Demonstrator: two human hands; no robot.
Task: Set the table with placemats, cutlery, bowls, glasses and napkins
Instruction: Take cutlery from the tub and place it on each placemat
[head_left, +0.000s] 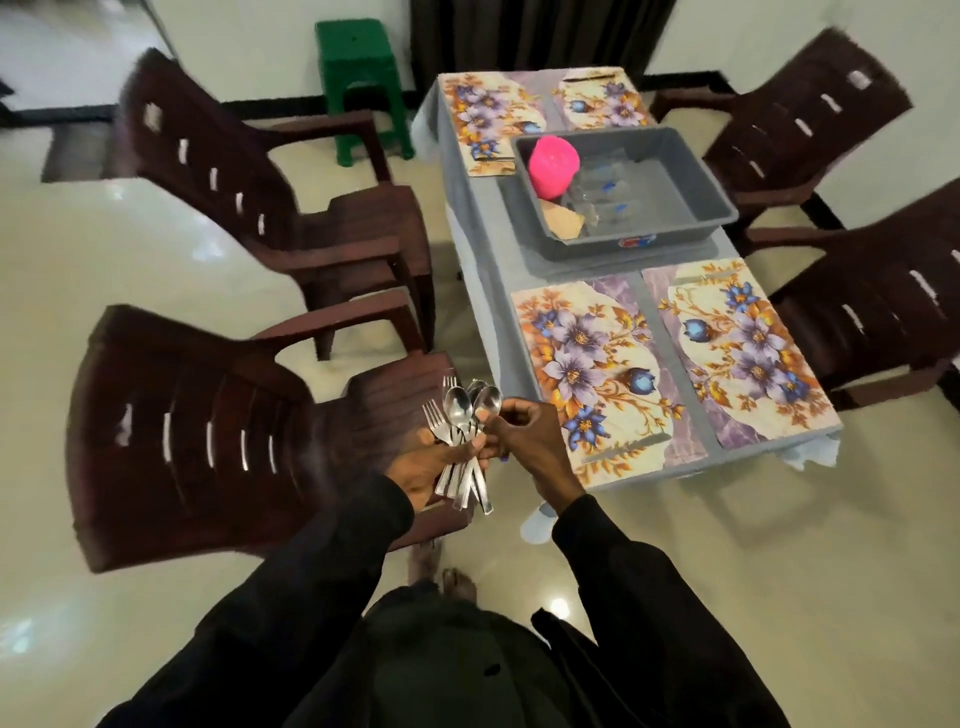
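Gripping cutlery bundle (453, 437) in left hand (423, 467) at lower centre, pinching one spoon (487, 404) with right hand (524, 436); four placemats (597, 374) already lying on bench (478, 234), glasses (602, 192) apparently waiting in tub (719, 200), upper right.

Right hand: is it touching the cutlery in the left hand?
Touching. The head view shows the right hand pinching one spoon of the cutlery that the left hand holds.

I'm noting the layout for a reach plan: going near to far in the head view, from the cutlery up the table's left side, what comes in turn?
Cutlery bundle → near left placemat → grey tub → far left placemat.
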